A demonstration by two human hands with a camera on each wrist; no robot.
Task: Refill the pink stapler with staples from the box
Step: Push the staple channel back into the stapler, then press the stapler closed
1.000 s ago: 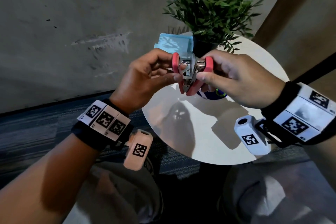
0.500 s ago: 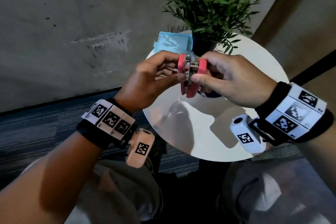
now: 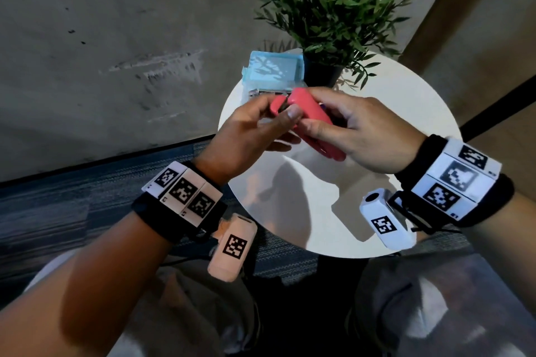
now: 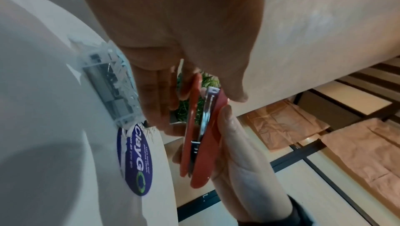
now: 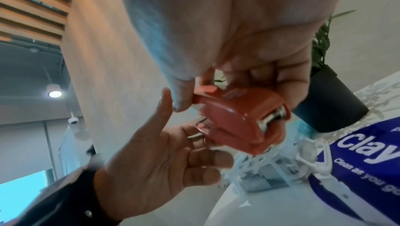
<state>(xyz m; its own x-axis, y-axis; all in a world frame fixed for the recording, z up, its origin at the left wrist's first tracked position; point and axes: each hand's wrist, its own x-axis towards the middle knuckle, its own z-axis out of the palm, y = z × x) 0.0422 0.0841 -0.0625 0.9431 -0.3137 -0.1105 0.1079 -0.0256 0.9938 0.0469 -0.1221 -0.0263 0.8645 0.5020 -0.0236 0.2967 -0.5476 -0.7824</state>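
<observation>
Item one, the round white table (image 3: pixel 412 113) in front of your knees, its top bearing the rest; a grey wall (image 3: pixel 101 38) stands behind it and blue-grey carpet (image 3: pixel 58 211) lies below. Item two, the green potted plant (image 3: pixel 333 9) in a dark pot (image 3: pixel 322 72), upright at the far side of the table. Item three, your left hand (image 3: pixel 246 136), raised over the table; its thumb lies against the near end of the stapler and its fingers reach beneath the stapler, curled there in the right wrist view, so it grasps the stapler lightly from the left. Item four, your right hand (image 3: pixel 362 130), fingers and thumb wrapped about the stapler's body from the right, a firm grasp. Item five, the blue oval sticker (image 4: pixel 135 159) on the table top, printed with white lettering, just beside the box. Item six, the staple box (image 3: pixel 274 69), pale blue and clear plastic, lying on the table left of the pot and just beyond your hands; grey staple strips show inside it in the left wrist view. Item seven, the pink stapler (image 3: pixel 307 116), held in the air between both hands above the table, its two pink halves nearly together with a metal rail (image 4: pixel 206 109) showing in the narrow gap between them.
</observation>
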